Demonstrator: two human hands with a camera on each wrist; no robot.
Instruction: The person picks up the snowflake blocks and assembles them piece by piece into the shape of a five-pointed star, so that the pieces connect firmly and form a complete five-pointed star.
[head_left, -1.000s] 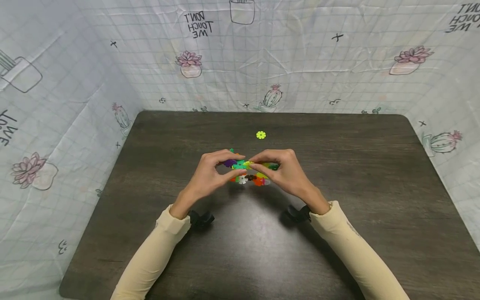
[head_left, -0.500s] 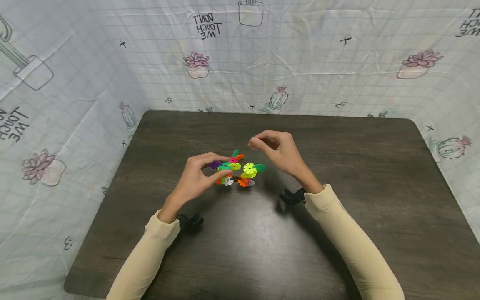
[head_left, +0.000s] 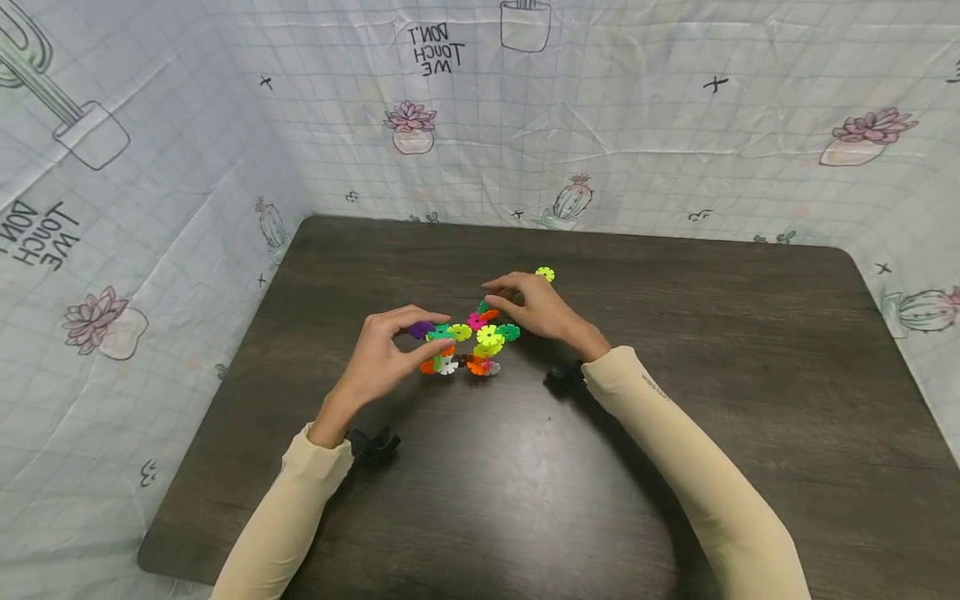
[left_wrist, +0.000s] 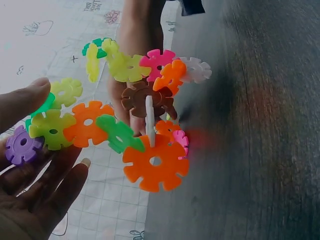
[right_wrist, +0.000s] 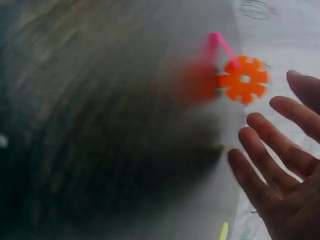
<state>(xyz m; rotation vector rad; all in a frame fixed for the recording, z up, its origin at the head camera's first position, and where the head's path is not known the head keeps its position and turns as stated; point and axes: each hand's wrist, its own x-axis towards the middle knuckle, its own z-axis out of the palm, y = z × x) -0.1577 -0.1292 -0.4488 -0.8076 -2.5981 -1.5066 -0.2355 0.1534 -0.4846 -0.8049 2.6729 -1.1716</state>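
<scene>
A build of interlocking notched plastic discs stands on the table, with orange [left_wrist: 156,162], brown [left_wrist: 145,100], white [head_left: 447,365] and yellow [head_left: 490,336] pieces slotted together. My left hand [head_left: 381,354] pinches its left arm between thumb and fingers, around a green disc [left_wrist: 46,106] beside a purple disc [left_wrist: 23,145]. Behind the build, my right hand [head_left: 536,307] has loosely bent fingers at the green disc [head_left: 483,307] on the back arm, near pink [head_left: 476,322] and orange ones. In the right wrist view its fingers [right_wrist: 270,145] are spread, apart from an orange disc [right_wrist: 246,79].
One loose yellow disc [head_left: 545,273] lies on the dark wooden table [head_left: 675,333] just beyond the right hand. A printed cloth [head_left: 480,133] hangs along the back and sides of the table.
My right hand has let go of the front yellow discs, lifted away to the back, then come down leftward to the back arm. The left hand keeps its hold. The head view has shifted.
</scene>
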